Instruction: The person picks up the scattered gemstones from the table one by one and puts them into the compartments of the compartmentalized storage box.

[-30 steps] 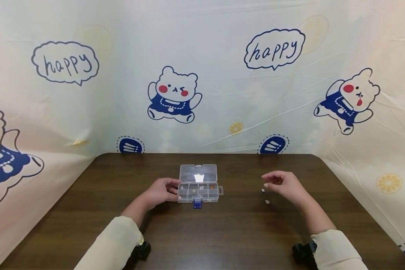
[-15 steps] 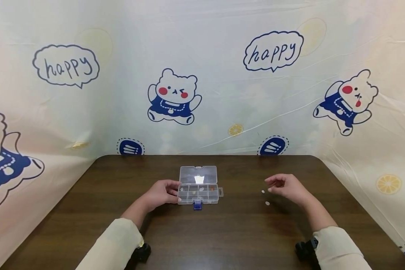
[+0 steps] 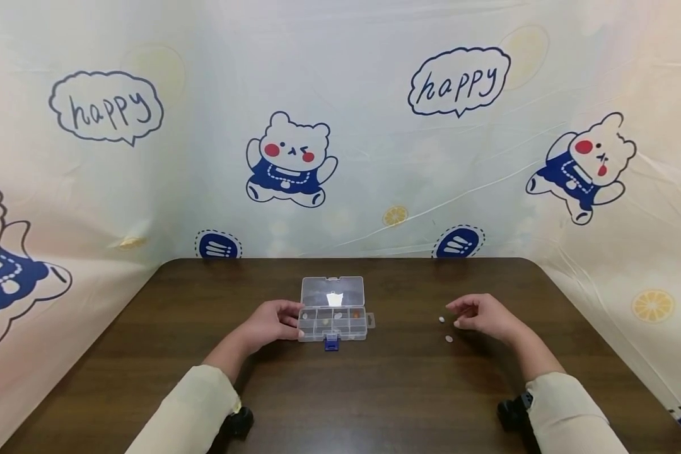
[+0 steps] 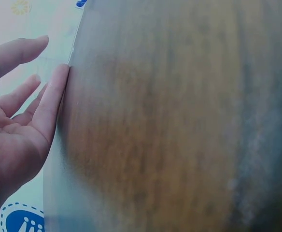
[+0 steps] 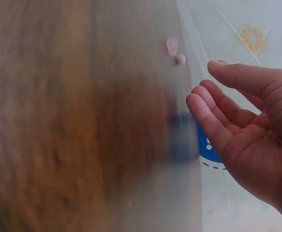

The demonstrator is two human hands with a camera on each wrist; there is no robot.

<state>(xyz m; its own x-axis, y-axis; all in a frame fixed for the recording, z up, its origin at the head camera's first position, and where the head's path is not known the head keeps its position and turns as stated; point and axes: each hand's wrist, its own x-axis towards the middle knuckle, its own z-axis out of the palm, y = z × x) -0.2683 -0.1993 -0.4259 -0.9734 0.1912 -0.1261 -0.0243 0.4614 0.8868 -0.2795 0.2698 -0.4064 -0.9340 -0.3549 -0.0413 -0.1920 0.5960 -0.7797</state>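
In the head view, a clear plastic compartment box [image 3: 324,330] lies on the table with its lid [image 3: 318,290] raised and a blue latch [image 3: 331,343] at the front. My left hand [image 3: 271,321] touches the box's left edge with the fingertips and thumb, which stay apart. Small pieces, some whitish and one orange [image 3: 356,314], sit in its back compartments. My right hand [image 3: 484,317] hovers over the table, fingers loosely bent and nothing visible between them. Just left of it lie a pink teardrop bead [image 5: 172,46] and a small pale bead [image 5: 181,59].
The brown wooden table [image 3: 374,397] reaches a printed cloth backdrop [image 3: 374,151] at the back and sides. A hanging tab [image 3: 371,320] sticks out from the box's right side. Black wrist cameras [image 3: 239,422] sit below both cream sleeves [image 3: 190,410].
My right hand has drawn slightly rightward, away from the two beads. The left hand and the box stay in place.
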